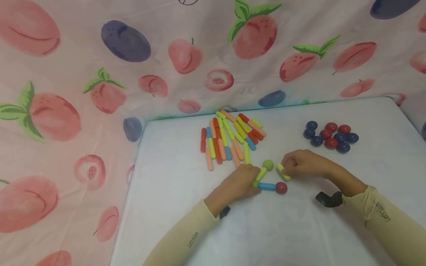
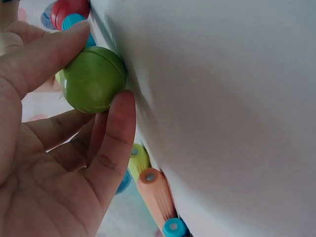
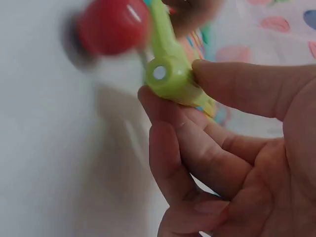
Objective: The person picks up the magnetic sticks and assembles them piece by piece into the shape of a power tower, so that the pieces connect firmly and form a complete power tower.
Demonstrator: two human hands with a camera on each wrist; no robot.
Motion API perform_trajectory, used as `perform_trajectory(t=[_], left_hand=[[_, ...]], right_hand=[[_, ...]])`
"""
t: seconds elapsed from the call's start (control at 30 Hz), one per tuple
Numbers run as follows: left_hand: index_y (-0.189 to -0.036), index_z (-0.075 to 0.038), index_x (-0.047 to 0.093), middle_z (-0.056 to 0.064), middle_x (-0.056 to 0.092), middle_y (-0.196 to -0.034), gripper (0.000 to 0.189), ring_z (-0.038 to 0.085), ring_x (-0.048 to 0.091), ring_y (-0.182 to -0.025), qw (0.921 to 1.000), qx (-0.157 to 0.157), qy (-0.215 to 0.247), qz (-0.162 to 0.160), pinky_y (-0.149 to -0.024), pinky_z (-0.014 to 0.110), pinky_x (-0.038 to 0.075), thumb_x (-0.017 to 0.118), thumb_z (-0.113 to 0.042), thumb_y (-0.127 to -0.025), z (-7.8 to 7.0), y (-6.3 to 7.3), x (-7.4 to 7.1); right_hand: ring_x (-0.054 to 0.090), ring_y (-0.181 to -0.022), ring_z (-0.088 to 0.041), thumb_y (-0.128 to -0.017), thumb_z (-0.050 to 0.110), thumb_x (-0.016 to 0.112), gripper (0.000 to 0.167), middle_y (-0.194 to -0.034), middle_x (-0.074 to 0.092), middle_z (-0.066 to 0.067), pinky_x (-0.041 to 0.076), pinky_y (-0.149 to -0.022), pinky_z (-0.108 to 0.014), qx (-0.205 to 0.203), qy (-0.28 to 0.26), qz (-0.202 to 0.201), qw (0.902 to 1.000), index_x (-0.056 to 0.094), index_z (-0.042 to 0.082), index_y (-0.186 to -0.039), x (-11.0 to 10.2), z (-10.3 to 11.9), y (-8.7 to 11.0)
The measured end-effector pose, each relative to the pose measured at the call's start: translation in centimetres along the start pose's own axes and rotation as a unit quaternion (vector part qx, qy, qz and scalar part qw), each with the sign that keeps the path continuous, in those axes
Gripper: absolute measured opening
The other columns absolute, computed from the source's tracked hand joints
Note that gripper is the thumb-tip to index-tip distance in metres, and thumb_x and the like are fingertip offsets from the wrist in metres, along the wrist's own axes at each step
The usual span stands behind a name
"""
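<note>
My left hand (image 1: 240, 181) pinches a green ball (image 2: 94, 79) between thumb and fingers. From that ball a blue rod (image 1: 267, 186) runs to a red ball (image 1: 281, 187), and a yellow-green rod (image 1: 261, 174) slants up to another green ball (image 1: 268, 164). My right hand (image 1: 303, 163) holds a loose yellow-green rod (image 1: 283, 172) just right of this joined piece. In the right wrist view, thumb and fingertips grip that rod (image 3: 170, 79), its pale round end facing the camera.
Several rods (image 1: 223, 138) in orange, red, yellow, green and blue lie grouped at the back left of the white table (image 1: 173, 221). Dark blue and red balls (image 1: 331, 143) cluster at the back right. A fruit-print cloth (image 1: 186, 88) hangs behind the table.
</note>
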State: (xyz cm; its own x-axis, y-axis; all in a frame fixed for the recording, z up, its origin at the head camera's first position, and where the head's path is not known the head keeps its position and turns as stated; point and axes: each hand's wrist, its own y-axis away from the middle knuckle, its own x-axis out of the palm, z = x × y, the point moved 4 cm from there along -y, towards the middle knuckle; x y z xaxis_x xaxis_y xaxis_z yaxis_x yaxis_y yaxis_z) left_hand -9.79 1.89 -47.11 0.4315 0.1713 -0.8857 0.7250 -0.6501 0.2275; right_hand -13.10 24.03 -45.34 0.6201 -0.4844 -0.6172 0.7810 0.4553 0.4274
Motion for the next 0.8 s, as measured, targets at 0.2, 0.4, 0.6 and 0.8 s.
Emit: perform_trajectory(t=[0.2,0.4,0.6,0.8], left_hand=[[-0.128,-0.013,0.060,-0.005,0.056,-0.096,0.051,0.010,0.051,-0.092,0.9999,-0.005,0.008,-0.003,-0.076,0.018,0.047,0.080,-0.038,-0.088,-0.2,-0.1,0.1],[-0.123,-0.014,0.061,-0.006,0.055,-0.092,0.046,0.010,0.051,-0.088,0.9998,-0.009,0.015,-0.003,-0.071,0.018,0.046,0.079,-0.039,-0.089,-0.3,-0.2,0.1],[-0.133,-0.016,0.060,-0.005,0.057,-0.101,0.048,0.010,0.050,-0.093,0.9998,-0.012,-0.016,-0.010,-0.072,0.019,0.048,0.074,-0.039,-0.093,-0.2,0.0,0.0],[-0.142,-0.021,0.058,-0.005,0.062,-0.114,0.050,0.011,0.050,-0.099,0.9985,0.013,-0.051,-0.016,-0.075,0.017,0.047,0.070,-0.037,-0.097,-0.3,0.1,-0.1]], right_hand=[[0.059,-0.091,-0.017,-0.092,0.033,0.073,0.027,-0.086,0.073,0.005,0.048,-0.082,-0.035,0.016,-0.016,0.007,0.9997,0.074,0.010,-0.106,2.0,0.0,-0.6],[0.063,-0.093,-0.018,-0.093,0.036,0.072,0.033,-0.091,0.076,0.003,0.050,-0.084,-0.039,0.027,-0.021,-0.017,0.9993,0.072,0.008,-0.111,2.7,-0.5,-0.9],[0.066,-0.096,-0.018,-0.093,0.039,0.073,0.050,-0.098,0.077,0.001,0.053,-0.089,-0.045,0.030,-0.046,0.012,0.9984,0.059,0.006,-0.127,2.7,-0.7,-0.8],[0.068,-0.095,-0.015,-0.094,0.041,0.072,0.061,-0.100,0.077,0.003,0.054,-0.089,-0.046,0.013,-0.048,0.011,0.9987,0.048,0.009,-0.141,1.9,-1.1,-0.2]])
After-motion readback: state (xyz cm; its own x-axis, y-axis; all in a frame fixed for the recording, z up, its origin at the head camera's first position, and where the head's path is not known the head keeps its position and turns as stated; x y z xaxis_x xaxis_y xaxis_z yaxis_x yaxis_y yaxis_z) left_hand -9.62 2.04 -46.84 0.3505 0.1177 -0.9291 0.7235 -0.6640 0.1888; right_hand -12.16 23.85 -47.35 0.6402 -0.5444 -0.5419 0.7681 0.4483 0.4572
